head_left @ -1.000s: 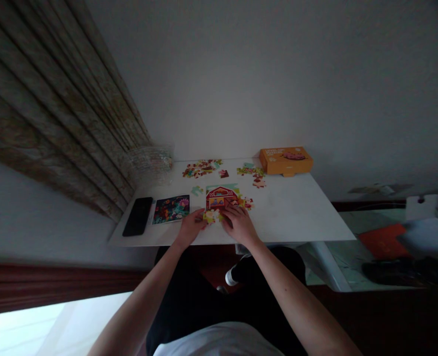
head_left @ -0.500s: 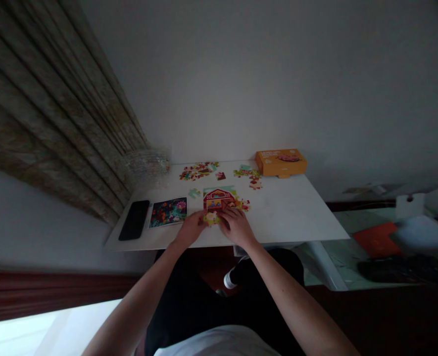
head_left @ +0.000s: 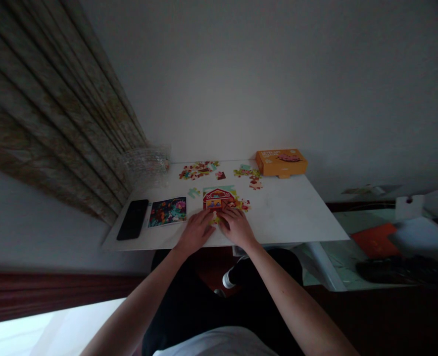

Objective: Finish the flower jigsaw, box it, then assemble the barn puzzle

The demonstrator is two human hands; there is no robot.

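A partly joined jigsaw puzzle [head_left: 217,194] with a red barn lies flat near the table's front edge. My left hand [head_left: 196,230] rests on its lower left corner, fingers stretched out over the pieces. Over the lower right part lies my right hand [head_left: 237,227], its fingers spread flat on the barn. Between the two hands shows a yellow-green puzzle piece [head_left: 215,220], largely covered by my fingers. Whether it is locked into the barn section cannot be made out. A small pale green piece [head_left: 194,193] lies just left of the puzzle.
Loose puzzle pieces [head_left: 198,170] lie at the back, with more pieces [head_left: 246,171] beside an orange box [head_left: 281,163]. To the left are a picture card [head_left: 168,211], a black phone [head_left: 132,220] and clear bubble wrap [head_left: 146,165]. All stand on a white table [head_left: 285,217].
My left hand has moved up and slightly right, so its fingers now cover much of the yellow-green piece. My right hand has stayed nearly still.
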